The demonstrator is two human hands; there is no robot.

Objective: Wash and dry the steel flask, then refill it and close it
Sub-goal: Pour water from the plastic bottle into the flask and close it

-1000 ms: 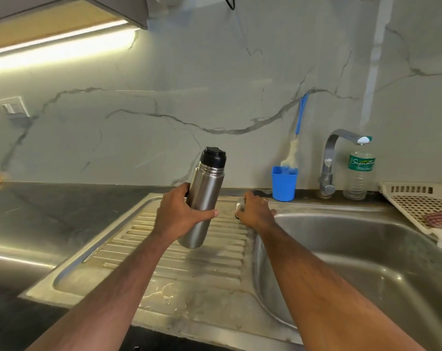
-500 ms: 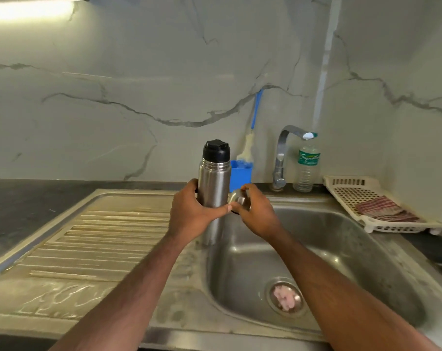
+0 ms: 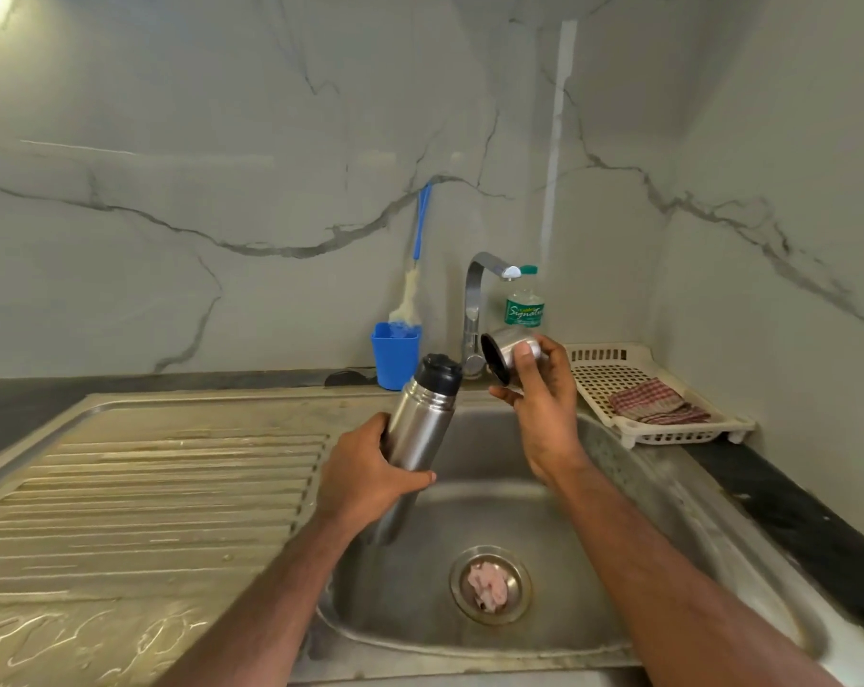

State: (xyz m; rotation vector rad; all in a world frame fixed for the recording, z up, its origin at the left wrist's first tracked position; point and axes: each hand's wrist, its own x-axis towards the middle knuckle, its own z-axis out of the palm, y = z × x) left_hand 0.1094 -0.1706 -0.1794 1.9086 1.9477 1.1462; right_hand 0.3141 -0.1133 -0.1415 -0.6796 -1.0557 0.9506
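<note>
A steel sink (image 3: 717,552) sits in a dark counter (image 3: 791,493), its ribbed drainboard (image 3: 147,488) to the left. On the far ledge stand a blue cup (image 3: 395,357), the tap (image 3: 474,314) and a bottle (image 3: 524,309). A white tray (image 3: 668,433) lies at right.

The left hand (image 3: 368,476) covers the steel flask's (image 3: 422,423) middle; the bottle (image 3: 524,309) label is too small to read fully; both forearms run off the bottom edge
</note>
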